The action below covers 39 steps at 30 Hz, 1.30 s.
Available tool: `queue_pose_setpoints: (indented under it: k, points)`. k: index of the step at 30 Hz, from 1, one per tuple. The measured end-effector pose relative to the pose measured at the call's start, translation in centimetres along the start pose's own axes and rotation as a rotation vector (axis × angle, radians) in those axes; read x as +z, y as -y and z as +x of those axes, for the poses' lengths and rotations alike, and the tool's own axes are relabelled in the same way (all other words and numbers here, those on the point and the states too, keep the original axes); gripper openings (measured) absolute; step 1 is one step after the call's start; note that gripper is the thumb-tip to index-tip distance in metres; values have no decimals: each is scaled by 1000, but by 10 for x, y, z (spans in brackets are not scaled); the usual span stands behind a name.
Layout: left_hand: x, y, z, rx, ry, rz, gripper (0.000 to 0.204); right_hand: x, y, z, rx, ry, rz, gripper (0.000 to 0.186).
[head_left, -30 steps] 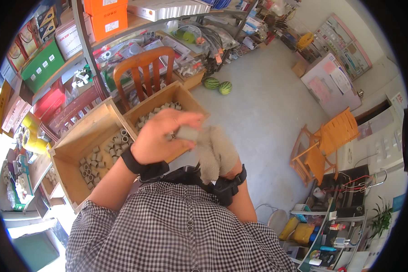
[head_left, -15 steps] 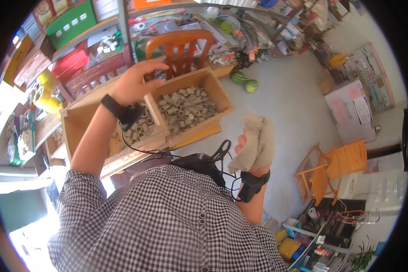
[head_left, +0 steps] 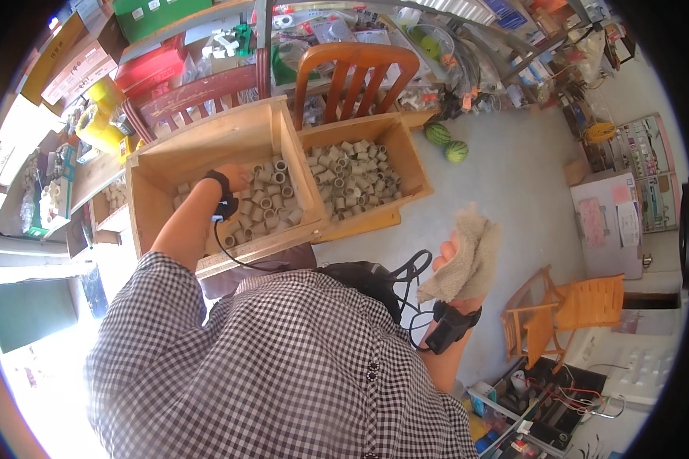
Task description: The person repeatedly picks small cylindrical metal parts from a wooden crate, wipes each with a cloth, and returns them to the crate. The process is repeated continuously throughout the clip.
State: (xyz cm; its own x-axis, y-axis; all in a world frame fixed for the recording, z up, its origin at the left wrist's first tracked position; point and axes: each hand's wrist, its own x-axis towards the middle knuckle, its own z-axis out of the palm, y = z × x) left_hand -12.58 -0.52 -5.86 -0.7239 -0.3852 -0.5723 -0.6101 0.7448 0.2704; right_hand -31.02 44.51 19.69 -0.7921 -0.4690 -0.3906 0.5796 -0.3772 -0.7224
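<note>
My left hand reaches down into the left wooden box, touching or just over the grey pipe fittings inside. Its fingers are mostly out of sight, so I cannot make out whether it grips one. The right wooden box stands against the left one and holds many more short grey fittings. Off to the right, away from both boxes, my right hand holds a beige cloth that lies over the palm, with curled fingertips showing at its left edge. Both wrists wear black straps.
A brown wooden chair and a reddish chair stand behind the boxes. Two watermelons lie on the floor at the far right of them. A folding wooden chair is at right. Black cables hang by my waist.
My left hand has gone from above the divide between the boxes down into the left box. The right hand keeps the cloth. The whole view has shifted a little.
</note>
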Motion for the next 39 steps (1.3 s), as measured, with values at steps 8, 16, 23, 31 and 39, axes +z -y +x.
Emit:
queue_pose_setpoints:
  k: [8, 16, 23, 31, 39]
  points:
    - [95, 14, 0, -44, 296, 50, 51, -14, -3, 7, 39, 191, 92, 37]
    - [108, 9, 3, 11, 382, 234, 61, -30, -10, 13, 56, 504, 264, 29]
    - [119, 34, 0, 7, 120, 141, 63, 0, -2, 2, -309, 114, -425, 16]
    - [110, 20, 14, -87, 311, 176, 61, -2, 3, -2, 17, 48, 328, 39]
    - [114, 22, 19, -189, 440, 204, 59, -15, 3, -2, -86, 297, 289, 33]
